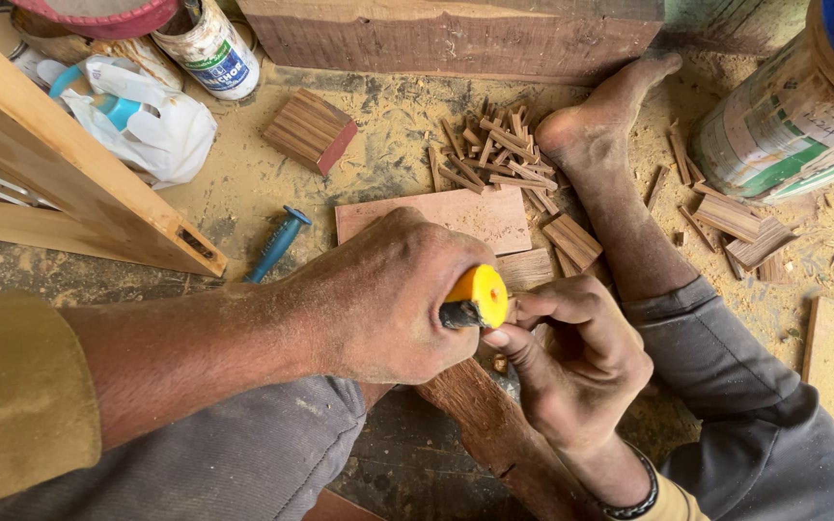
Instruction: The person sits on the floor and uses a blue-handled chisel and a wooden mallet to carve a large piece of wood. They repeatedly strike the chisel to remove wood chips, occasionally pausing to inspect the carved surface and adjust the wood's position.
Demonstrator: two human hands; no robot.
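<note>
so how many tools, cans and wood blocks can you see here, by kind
Yellow-handled tool, gripped in the left hand, right hand beside it: 1
Blue-handled tool on the floor: 1
Cans, one top left, one at right: 2
Stacked wood block: 1
Total: 5

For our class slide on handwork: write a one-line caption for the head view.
Left hand grips a yellow-handled tool while the right hand steadies it, above scattered wood strips.
</note>
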